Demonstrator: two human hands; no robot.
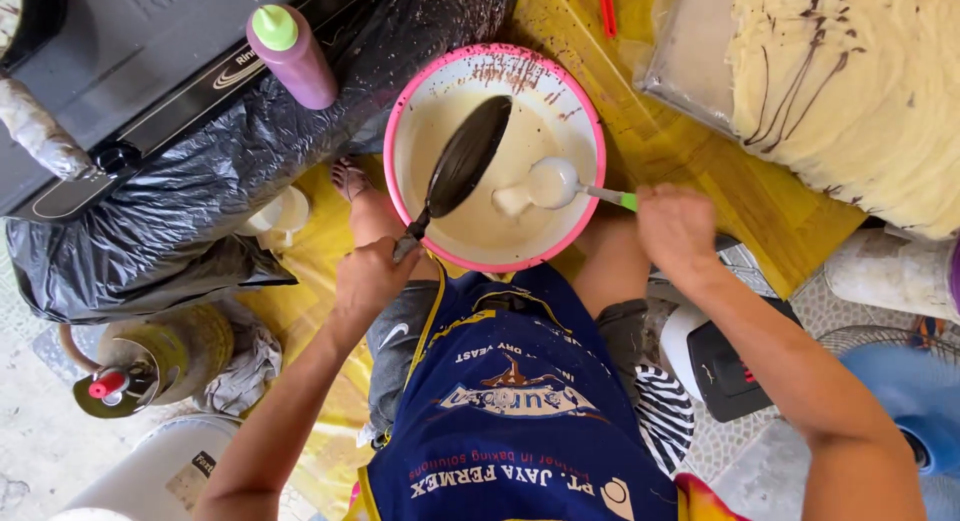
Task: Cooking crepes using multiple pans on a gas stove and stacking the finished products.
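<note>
A pink-rimmed basin (pixel 590 131) holds pale batter and sits between my knees. My left hand (pixel 372 276) grips the handle of a small black pan (pixel 468 156), tilted on edge over the batter. My right hand (pixel 678 226) holds a green-handled ladle (pixel 555 184) whose bowl is coated in batter and hovers just above the surface. Both hands are at the near rim of the basin. I wear a dark blue apron (pixel 515 401).
A stove wrapped in black plastic (pixel 180 181) stands at the left with a purple squeeze bottle (pixel 292 53) on it. A stack of thin pale crepes (pixel 860 81) lies at the upper right. A gas cylinder (pixel 150 361) is at the lower left.
</note>
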